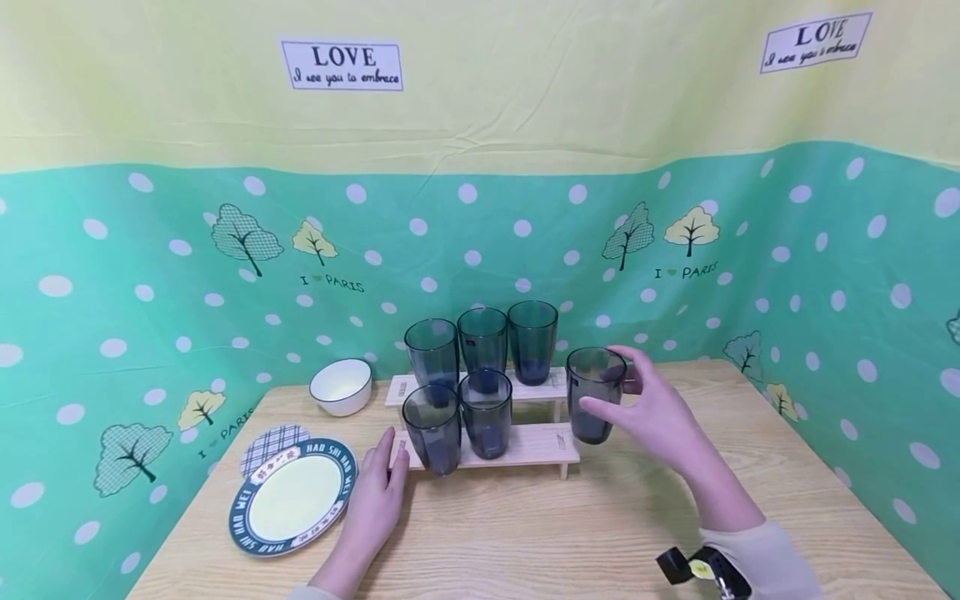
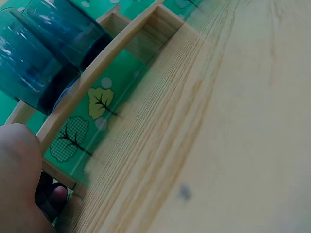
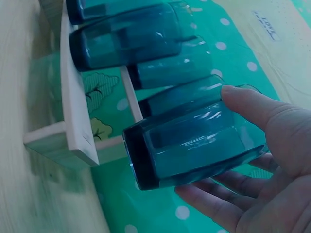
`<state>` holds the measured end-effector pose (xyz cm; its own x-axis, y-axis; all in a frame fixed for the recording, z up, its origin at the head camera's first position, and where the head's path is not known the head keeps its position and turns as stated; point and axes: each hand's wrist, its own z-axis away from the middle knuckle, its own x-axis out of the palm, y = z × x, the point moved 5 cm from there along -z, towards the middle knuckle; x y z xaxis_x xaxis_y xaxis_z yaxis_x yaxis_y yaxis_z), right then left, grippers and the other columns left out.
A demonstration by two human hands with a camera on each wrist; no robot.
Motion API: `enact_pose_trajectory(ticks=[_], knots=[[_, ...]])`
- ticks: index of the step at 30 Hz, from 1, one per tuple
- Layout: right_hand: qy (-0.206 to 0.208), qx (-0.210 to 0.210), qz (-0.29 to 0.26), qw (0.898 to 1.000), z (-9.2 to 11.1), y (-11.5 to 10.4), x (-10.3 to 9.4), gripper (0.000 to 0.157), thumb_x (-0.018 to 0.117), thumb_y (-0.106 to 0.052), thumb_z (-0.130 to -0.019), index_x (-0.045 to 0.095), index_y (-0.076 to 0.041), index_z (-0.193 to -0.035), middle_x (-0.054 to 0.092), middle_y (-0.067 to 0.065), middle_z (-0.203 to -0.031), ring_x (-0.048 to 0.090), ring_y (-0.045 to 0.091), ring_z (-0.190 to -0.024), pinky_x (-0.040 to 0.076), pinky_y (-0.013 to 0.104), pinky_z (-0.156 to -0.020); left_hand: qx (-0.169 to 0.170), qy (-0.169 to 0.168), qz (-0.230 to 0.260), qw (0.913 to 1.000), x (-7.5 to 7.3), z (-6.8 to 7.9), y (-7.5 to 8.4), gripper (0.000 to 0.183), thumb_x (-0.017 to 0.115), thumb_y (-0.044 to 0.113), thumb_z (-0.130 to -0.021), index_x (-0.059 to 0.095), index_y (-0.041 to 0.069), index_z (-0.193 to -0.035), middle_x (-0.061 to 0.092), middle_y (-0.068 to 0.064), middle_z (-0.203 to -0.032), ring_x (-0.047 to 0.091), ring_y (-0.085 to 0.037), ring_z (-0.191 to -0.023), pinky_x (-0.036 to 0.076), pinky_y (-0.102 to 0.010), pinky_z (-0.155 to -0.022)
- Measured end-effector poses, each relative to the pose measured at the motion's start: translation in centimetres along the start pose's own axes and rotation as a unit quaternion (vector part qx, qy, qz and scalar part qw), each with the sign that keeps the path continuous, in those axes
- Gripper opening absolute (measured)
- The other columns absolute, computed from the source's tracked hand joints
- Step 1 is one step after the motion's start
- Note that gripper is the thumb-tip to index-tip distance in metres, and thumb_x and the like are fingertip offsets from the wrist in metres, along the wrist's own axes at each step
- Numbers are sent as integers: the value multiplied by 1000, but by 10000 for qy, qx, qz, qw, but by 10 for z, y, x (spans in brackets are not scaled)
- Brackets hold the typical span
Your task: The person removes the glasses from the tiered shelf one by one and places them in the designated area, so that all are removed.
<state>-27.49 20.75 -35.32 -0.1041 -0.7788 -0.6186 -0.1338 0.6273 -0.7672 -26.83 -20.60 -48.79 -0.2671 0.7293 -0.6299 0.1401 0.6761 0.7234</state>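
Observation:
My right hand grips a dark tinted glass tumbler, thumb on one side and fingers on the other. The tumbler is raised at the right end of a two-step wooden rack. In the right wrist view, the held tumbler appears apart from the rack. My left hand holds the rack's left end, the thumb at the lower shelf's front corner; some fingers are partly hidden in the left wrist view. Two tumblers stand on the lower shelf and three on the upper.
Left of the rack, a white bowl with a dark rim sits at the back. A green-rimmed plate lies nearer, partly over a checked round piece. Patterned green cloth hangs behind the wooden table.

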Motion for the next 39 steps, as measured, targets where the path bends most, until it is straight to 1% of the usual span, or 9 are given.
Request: enact_pose_trajectory(ticks=[4,7,11,14,18,20,22,27,39], knots=[[56,14,32,10000,-1,4,-9,115,87,-67,-89,27,-20,-175,42,33,-166,51,54,-143,50,73,-105,6,4,9,10000,0,0,-1,61,46,36,-121,39,-2,-168,61,-29,-146,61,-42,-132,50,-63,-111],[129,48,-35,9999,-3,8,-15,116,87,-66,-89,25,-20,-176,38,32,-168,49,54,-144,49,73,-106,10,-1,8,10000,1,0,-1,61,46,36,-121,39,-3,-168,60,-29,-148,60,-43,-133,50,-63,-112],[269,119,-122,9995,-5,12,-18,115,87,-65,-90,24,-21,-176,44,33,-163,48,53,-145,48,73,-107,-52,-38,40,10000,1,0,-1,61,46,35,-121,38,-2,-169,59,-29,-150,59,-43,-135,49,-63,-113],[433,72,-170,9989,-8,16,-17,113,86,-62,-92,25,-19,-176,48,33,-159,49,52,-145,46,73,-109,-91,-64,67,9999,1,0,-2,62,45,35,-121,37,-2,-169,58,-29,-151,58,-43,-136,49,-63,-113],[711,-33,-235,9972,-13,26,-13,111,87,-59,-93,26,-17,-176,47,33,-160,51,52,-143,45,74,-110,-152,-104,88,9998,1,0,-2,62,45,36,-121,35,-1,-170,57,-29,-152,58,-43,-138,48,-62,-115],[827,-24,-290,9962,-15,32,-9,111,87,-59,-93,25,-19,-176,43,33,-165,49,53,-144,44,75,-111,-140,-101,83,9998,1,1,-2,62,46,35,-121,36,-2,-170,57,-29,-151,59,-42,-135,49,-62,-113],[911,35,-351,9952,-18,39,-6,112,87,-59,-93,24,-20,-177,43,32,-165,50,53,-144,45,74,-110,-116,-84,54,9999,1,1,-1,61,46,34,-121,37,-2,-169,59,-28,-148,61,-40,-130,51,-62,-111],[1015,217,-488,9934,-24,54,3,115,87,-61,-92,22,-18,-177,53,32,-155,54,52,-139,50,70,-108,-129,-77,-19,9999,1,0,-1,61,46,35,-121,37,-1,-170,61,-26,-144,63,-34,-119,54,-59,-105],[1091,346,-489,9922,-32,77,22,109,88,-53,-93,27,-14,-174,56,32,-150,55,49,-137,51,67,-107,-147,-87,84,9998,1,-1,-1,61,45,36,-121,37,0,-170,60,-27,-147,62,-39,-130,51,-61,-111]])
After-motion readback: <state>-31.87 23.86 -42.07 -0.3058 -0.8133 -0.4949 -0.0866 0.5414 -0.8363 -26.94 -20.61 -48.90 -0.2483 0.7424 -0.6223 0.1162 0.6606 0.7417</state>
